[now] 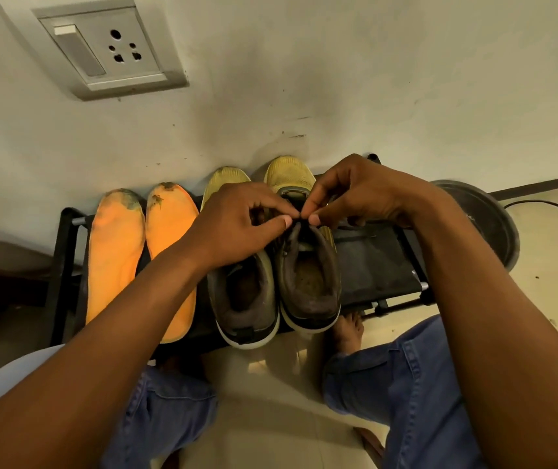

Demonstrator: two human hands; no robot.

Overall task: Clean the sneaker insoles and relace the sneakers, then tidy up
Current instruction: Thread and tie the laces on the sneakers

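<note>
Two yellow sneakers with dark collars stand side by side on a black rack (380, 262), toes toward the wall: the left sneaker (242, 299) and the right sneaker (308, 282). Two orange insoles (113, 252) (169, 231), dirty at the toe ends, lie to their left. My left hand (237, 225) and my right hand (362, 194) meet over the right sneaker's tongue. Thumb and fingertips of each hand pinch a dark lace (299, 216) there. The lace itself is mostly hidden by my fingers.
A wall with a grey socket plate (108, 49) rises right behind the rack. A round black object (487, 221) with a cable sits on the floor at the right. My knees in jeans and bare feet are on the tiled floor (271, 401) in front of the rack.
</note>
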